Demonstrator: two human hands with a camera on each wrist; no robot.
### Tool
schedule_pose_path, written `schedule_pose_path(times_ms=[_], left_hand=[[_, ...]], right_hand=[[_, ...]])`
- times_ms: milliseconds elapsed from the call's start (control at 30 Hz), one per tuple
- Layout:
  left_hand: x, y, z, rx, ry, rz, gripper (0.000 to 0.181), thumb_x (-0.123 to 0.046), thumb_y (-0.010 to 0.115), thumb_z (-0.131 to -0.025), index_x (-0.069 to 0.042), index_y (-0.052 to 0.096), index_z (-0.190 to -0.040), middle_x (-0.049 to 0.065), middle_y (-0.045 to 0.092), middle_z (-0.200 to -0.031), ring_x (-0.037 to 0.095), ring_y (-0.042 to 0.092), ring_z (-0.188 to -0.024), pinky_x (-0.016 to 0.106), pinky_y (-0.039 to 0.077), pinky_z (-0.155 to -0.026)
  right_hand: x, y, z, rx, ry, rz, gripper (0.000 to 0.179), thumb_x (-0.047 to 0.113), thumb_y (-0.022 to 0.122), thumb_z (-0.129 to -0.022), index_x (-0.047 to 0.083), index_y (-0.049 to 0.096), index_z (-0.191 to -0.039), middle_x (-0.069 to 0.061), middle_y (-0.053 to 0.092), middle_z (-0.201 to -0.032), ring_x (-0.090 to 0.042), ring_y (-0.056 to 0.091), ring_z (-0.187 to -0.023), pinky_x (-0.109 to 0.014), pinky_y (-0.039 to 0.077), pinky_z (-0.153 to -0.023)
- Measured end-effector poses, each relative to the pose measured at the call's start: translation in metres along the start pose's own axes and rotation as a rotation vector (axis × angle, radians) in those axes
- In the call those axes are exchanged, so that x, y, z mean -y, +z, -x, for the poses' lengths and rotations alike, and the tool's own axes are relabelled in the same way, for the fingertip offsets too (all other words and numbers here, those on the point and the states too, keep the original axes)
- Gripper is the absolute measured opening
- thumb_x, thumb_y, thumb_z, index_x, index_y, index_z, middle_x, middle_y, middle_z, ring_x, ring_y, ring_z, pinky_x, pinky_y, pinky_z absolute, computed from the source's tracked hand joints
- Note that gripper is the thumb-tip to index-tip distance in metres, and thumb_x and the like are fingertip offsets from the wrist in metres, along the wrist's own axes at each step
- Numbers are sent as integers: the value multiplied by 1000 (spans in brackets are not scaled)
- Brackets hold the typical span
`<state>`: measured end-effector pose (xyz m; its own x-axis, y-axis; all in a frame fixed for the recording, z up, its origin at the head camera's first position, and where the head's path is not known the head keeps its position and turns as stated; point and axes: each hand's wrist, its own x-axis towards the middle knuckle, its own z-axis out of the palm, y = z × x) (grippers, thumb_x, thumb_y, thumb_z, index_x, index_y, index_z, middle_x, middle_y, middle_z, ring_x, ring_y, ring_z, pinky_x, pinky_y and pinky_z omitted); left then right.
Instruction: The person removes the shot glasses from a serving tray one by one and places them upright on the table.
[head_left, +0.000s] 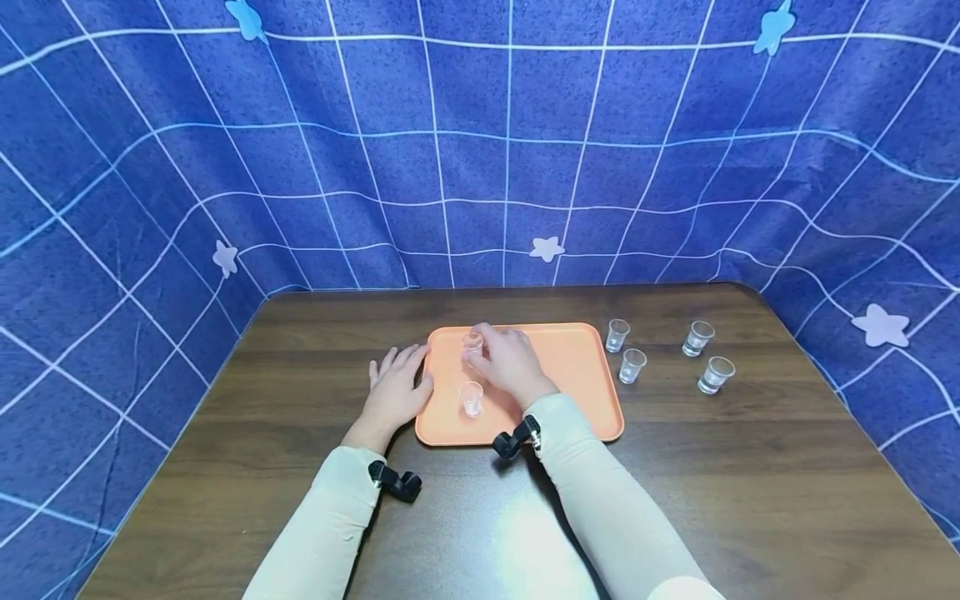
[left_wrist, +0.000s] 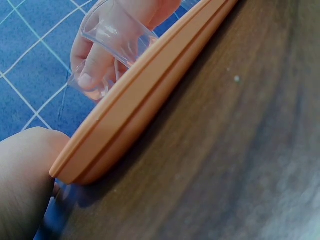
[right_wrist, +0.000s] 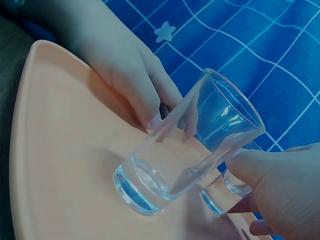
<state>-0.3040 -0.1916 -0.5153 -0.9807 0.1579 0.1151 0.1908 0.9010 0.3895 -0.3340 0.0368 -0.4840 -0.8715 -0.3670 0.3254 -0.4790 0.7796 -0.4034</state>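
On an orange tray (head_left: pixel 566 367) stand two small clear shot glasses. My right hand (head_left: pixel 510 362) reaches over the tray and pinches the farther shot glass (head_left: pixel 472 340) between thumb and fingers. Nearer to me, the second shot glass (head_left: pixel 472 400) stands upright and untouched; the right wrist view shows this nearer glass (right_wrist: pixel 185 150) large, with the held one (right_wrist: pixel 215 195) partly behind it by the right thumb. My left hand (head_left: pixel 395 387) lies at the tray's left edge, fingers extended. In the left wrist view the left thumb (left_wrist: pixel 30 165) meets the tray's rim (left_wrist: pixel 125 110).
Several more shot glasses stand upright right of the tray, among them a near one (head_left: pixel 632 367) close to its edge and another (head_left: pixel 716 375) farther right. The brown wooden table (head_left: pixel 300 400) backs onto a blue curtain (head_left: pixel 480 167) with white grid lines and stars.
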Motion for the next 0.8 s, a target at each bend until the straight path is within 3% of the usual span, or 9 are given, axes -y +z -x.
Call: schedule_pose_path(times_ms=[367,567,800], left_hand=[[-3,2,-1,1,10,5,57,-36,48,-101,-19,42,-155,14,39,-158,47,21,-148,74,2,-113],[-1,2,-1,1,8,9,57,-37,47,-101,-19,41,-155,13,39,-159,46,21,-149,74,1,-113],[2,1,0,-3,9,0,57,-36,47,-101,-19,41,-155,12,39,-159,46,22,-148,74,3,-113]], right_hand=[[-5,-2,4,-29,-27,5,37,41,67,-96,15,64,-122,4,66,-76,-23,67,-86,-45,42,-101],[-6,-9,8,-24,-23,-5,43,41,67,-96,13,62,-128,1,73,-84,-22,70,-89,-45,36,-109],[-13,-18,14,-6,-17,-14,44,43,66,-96,14,62,-130,-2,73,-90,-28,68,-100,-46,38,-107]])
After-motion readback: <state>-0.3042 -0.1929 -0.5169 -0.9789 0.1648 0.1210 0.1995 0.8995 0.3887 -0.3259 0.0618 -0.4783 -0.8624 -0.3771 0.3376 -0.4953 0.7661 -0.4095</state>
